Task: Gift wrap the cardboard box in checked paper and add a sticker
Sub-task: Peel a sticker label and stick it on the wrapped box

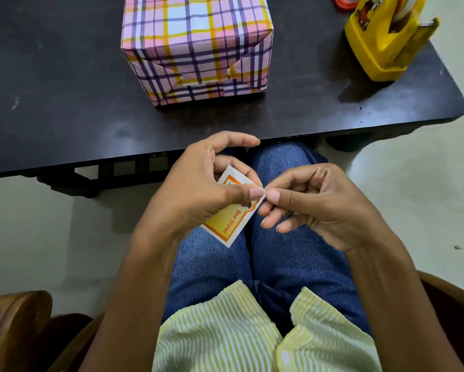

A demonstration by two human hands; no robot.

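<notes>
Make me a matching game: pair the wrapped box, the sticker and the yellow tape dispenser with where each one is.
Things:
1. wrapped box
2. sticker
3. yellow tape dispenser

Places:
A. held over the lap by the left hand
B. at the right end of the table
C. on the middle of the table, towards its far side

Pairs: 1-C, 2-A, 3-B

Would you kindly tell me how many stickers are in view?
1: the Best Wishes sticker, held in the left hand over the lap, the right hand pinching its corner. Others may be hidden.
</notes>
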